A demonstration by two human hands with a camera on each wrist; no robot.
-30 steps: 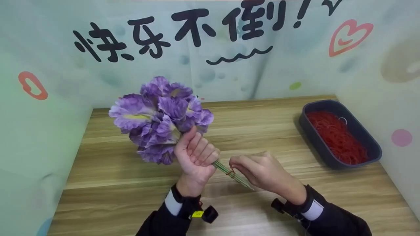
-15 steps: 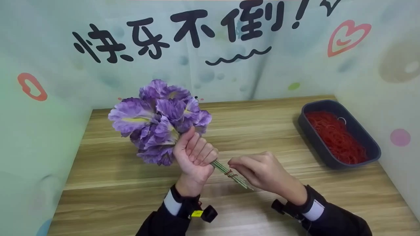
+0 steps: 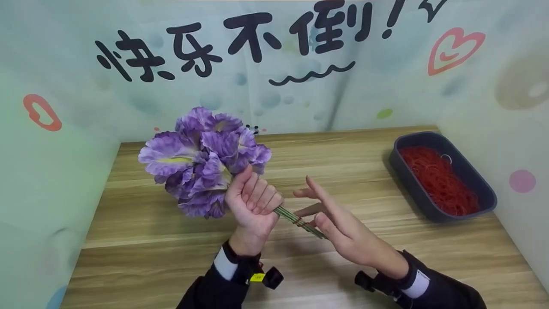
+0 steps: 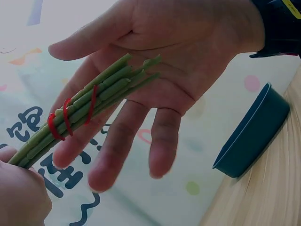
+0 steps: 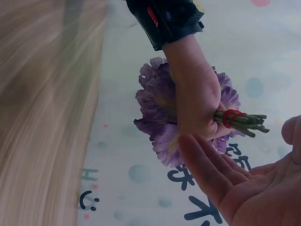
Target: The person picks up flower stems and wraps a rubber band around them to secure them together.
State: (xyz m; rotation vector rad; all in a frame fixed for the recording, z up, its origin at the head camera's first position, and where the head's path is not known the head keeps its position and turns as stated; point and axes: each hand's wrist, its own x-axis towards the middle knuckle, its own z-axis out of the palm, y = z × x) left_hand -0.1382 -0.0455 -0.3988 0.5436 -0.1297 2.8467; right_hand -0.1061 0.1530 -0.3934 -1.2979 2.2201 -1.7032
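A bunch of purple artificial flowers [image 3: 201,159] is held above the table, its blooms leaning to the upper left. My left hand [image 3: 255,201] grips the green stems [image 4: 89,108] just under the blooms. A red rubber band [image 4: 67,115] loops several times round the stems near their cut ends, as the left wrist view shows. Beside those ends is my right hand [image 3: 343,227], its fingers spread and nothing held in them. In the right wrist view the flowers [image 5: 160,108] are partly hidden behind the left hand and forearm.
At the right of the wooden table [image 3: 171,257] stands a dark blue tub [image 3: 433,219], holding many red rubber bands [image 3: 441,182] and a small pale ring [image 3: 447,159]. A printed backdrop [image 3: 274,98] encloses the table at the back and sides.
My right hand has let go of the red rubber band and its pinching fingers have spread. The band now sits round the stems. The flowers have shifted slightly left and down.
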